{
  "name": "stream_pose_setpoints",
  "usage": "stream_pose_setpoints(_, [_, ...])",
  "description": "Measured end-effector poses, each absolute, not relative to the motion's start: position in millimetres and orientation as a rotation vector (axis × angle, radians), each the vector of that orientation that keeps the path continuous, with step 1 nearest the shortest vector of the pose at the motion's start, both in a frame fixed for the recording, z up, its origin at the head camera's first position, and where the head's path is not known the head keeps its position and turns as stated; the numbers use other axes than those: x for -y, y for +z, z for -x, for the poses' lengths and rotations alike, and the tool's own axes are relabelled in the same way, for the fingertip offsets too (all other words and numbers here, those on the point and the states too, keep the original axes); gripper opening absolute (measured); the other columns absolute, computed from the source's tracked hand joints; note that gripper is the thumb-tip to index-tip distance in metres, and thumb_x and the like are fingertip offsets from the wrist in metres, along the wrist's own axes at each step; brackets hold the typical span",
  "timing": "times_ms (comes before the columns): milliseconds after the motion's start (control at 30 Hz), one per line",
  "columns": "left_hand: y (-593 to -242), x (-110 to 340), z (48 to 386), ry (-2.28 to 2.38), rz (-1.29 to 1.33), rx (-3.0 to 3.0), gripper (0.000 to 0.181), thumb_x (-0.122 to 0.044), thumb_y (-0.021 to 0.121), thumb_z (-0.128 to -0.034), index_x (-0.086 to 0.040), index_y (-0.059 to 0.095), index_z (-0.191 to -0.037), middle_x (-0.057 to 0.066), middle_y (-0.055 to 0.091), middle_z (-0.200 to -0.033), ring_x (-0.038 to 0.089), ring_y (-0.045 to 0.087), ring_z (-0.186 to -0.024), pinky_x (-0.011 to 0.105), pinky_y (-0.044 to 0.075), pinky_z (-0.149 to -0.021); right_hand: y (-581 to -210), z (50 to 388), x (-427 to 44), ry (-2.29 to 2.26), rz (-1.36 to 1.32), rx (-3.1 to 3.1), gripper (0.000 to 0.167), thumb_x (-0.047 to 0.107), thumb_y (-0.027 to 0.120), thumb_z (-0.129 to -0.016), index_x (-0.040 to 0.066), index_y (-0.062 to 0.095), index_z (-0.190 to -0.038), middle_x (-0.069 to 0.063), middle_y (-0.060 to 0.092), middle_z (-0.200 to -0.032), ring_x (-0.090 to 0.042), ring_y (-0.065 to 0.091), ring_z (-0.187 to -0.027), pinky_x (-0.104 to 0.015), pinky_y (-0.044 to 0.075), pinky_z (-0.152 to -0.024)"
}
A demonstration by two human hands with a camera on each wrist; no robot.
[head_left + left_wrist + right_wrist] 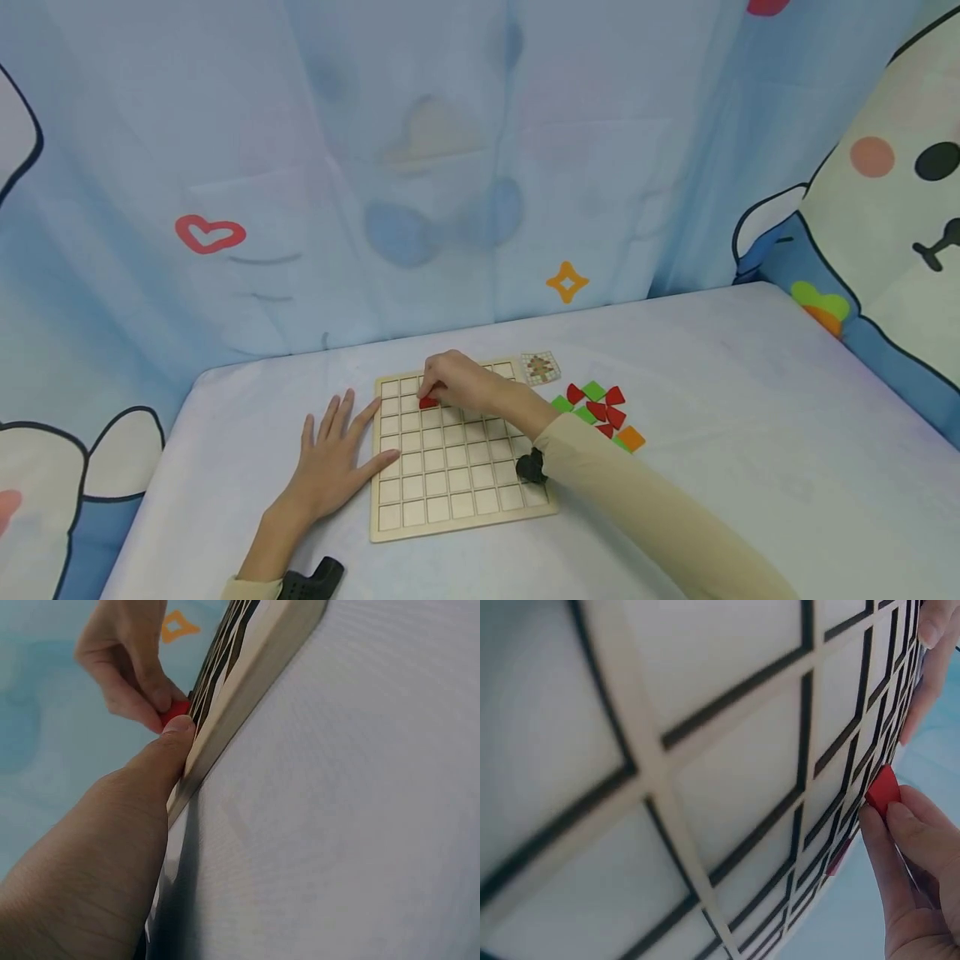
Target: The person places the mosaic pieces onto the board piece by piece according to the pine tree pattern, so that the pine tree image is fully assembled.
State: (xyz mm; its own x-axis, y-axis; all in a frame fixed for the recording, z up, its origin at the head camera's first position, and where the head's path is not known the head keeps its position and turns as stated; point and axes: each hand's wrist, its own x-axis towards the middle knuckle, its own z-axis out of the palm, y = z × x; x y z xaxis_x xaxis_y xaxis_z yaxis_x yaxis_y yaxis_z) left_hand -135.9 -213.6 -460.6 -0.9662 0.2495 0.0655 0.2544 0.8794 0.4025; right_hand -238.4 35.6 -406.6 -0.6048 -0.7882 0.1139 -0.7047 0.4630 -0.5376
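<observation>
My right hand (461, 382) pinches a red piece (427, 402) at the far-left squares of the board (465, 522), ahead and to the right of my left hand (330, 467), which spreads wide at the left edge; I cannot make out the piece's long axis. I count one board, one card (541, 367), and right of them five loose reds (615, 417), four greens (594, 390) and one orange (632, 438) showing, plus a red patch (838, 859) by my grip, piece or reflection, I cannot tell.
</observation>
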Motion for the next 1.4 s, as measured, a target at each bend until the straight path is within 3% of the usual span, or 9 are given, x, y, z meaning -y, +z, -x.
stream_pose_setpoints(367, [-460,214,136,-0.636,0.402,3.04,0.084,-0.061,0.063,-0.0974,-0.021,0.034,-0.166,0.024,0.016,-0.172,0.045,0.009,-0.159,0.075,0.001,-0.119,-400,239,-30,-0.636,1.406,-2.567,0.015,-0.007,0.07,-0.096,-0.002,0.082,-0.102,-0.013,0.072,-0.097,-0.024,0.069,-0.091,-0.018,0.056,-0.08])
stream_pose_setpoints(600, [-458,213,135,-0.647,0.4,3.061,0.085,-0.061,0.062,-0.098,-0.021,0.032,-0.166,0.024,0.013,-0.172,0.045,0.007,-0.159,0.075,-0.001,-0.12,-398,234,-27,-0.502,1.385,-2.596,0.02,-0.008,0.067,-0.098,0.0,0.082,-0.109,-0.011,0.072,-0.102,-0.022,0.069,-0.097,-0.018,0.055,-0.082])
stream_pose_setpoints(1033, [-458,213,137,-0.629,0.415,3.049,0.085,-0.06,0.063,-0.0979,-0.021,0.031,-0.167,0.024,0.013,-0.172,0.045,0.008,-0.159,0.075,0.0,-0.12,-400,230,-29,-0.471,1.472,-2.654,0.017,-0.005,0.068,-0.098,0.001,0.083,-0.103,-0.008,0.065,-0.092,-0.015,0.059,-0.081,-0.018,0.049,-0.069])
stream_pose_setpoints(1400, [-458,215,134,-0.654,0.419,3.053,0.085,-0.061,0.062,-0.0979,-0.019,0.033,-0.166,0.026,0.015,-0.172,0.046,0.008,-0.159,0.076,0.0,-0.119,-407,228,-31,-0.626,1.382,-2.643,0.018,-0.008,0.067,-0.098,-0.003,0.081,-0.108,-0.013,0.073,-0.1,-0.025,0.071,-0.097,-0.021,0.057,-0.082])
